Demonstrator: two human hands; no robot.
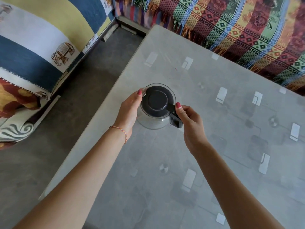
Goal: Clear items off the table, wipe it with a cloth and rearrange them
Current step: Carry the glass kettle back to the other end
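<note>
Right hand point(189, 123) grips jug point(156, 106) handle; left hand point(129, 109) cups its side.

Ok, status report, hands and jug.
Left hand cupping glass jug side. Right hand gripping its black handle. Jug at table near edge. Nothing in the way.

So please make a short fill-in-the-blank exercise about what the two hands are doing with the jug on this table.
1. The glass jug has a lid of ____ colour.
2. The right hand grips the jug by its ____.
3. The left hand rests against the jug's ____ side, seen from the camera.
4. A thin bracelet sits on the ____ wrist.

Missing words: black; handle; left; left
</note>
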